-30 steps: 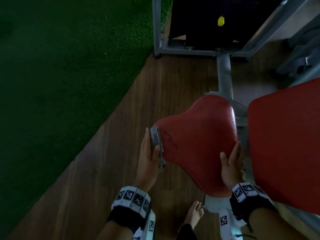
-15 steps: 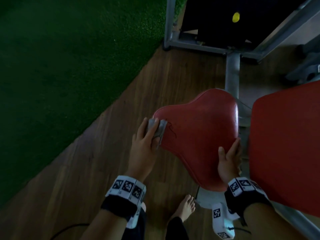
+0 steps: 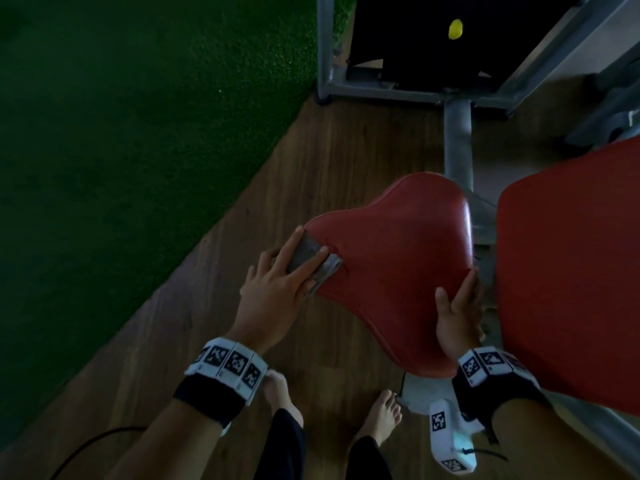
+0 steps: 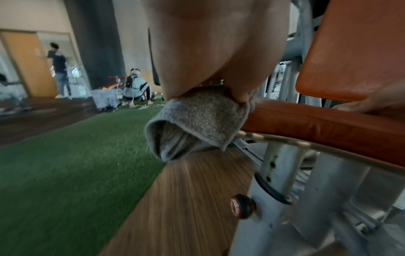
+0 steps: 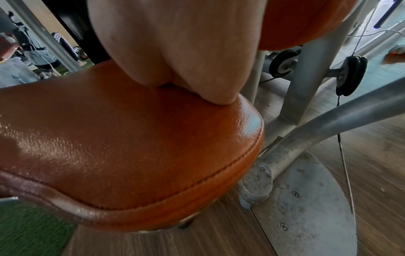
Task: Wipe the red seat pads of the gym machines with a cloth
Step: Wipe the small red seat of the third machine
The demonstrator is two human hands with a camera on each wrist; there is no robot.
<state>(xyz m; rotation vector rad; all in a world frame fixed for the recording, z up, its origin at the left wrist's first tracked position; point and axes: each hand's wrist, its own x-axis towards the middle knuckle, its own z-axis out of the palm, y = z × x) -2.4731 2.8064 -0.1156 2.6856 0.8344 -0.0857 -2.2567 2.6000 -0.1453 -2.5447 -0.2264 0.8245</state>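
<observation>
A red seat pad [image 3: 398, 265] stands on a grey post, with a larger red back pad [image 3: 571, 271] to its right. My left hand [image 3: 298, 261] holds a folded grey cloth [image 3: 306, 252] against the seat's left corner. Two digits lie over the cloth, and part of it hangs off the edge [image 4: 203, 117]. My right hand [image 3: 457, 306] grips the seat's right edge, thumb on top, the fingers round the rim. The right wrist view shows that hand [image 5: 175, 52] resting on the glossy pad [image 5: 131, 138].
Green turf [image 3: 121, 168] lies left of the wooden floor [image 3: 311, 168]. The grey machine frame [image 3: 457, 140] and black weight stack [image 3: 415, 36] stand beyond the seat. My bare feet [image 3: 381, 420] are below it. Other people [image 4: 136, 86] are far off on the turf.
My left hand has slid the cloth from the seat's side edge up onto its left corner. The right hand has kept its hold on the right edge.
</observation>
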